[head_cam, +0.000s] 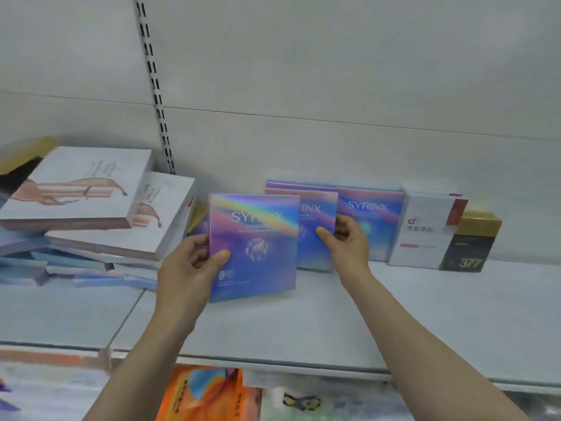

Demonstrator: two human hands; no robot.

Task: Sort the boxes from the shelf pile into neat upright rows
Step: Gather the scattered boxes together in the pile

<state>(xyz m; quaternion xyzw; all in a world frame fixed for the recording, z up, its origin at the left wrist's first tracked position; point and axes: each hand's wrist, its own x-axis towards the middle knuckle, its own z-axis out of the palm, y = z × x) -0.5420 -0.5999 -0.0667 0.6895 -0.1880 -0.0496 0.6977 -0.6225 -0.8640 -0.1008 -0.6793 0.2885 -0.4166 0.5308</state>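
My left hand [189,262] grips the left edge of an iridescent blue-purple SYRINX box [255,247], thumb on its front, holding it upright with its bottom on the shelf [303,323]. Just behind it, my right hand [343,238] pinches the right edge of a second upright SYRINX box [315,235]. A third SYRINX box [368,226] stands upright behind that against the back wall, with more behind it. On the left lies the tilted pile of flat boxes [88,208], white ones on top and blue ones beneath.
A white box with a red stripe [425,229] and a black-and-gold box marked 377 [469,241] stand upright at the right end of the row. A slotted upright rail [156,95] runs up the back wall. Orange packages [209,393] lie on the lower shelf.
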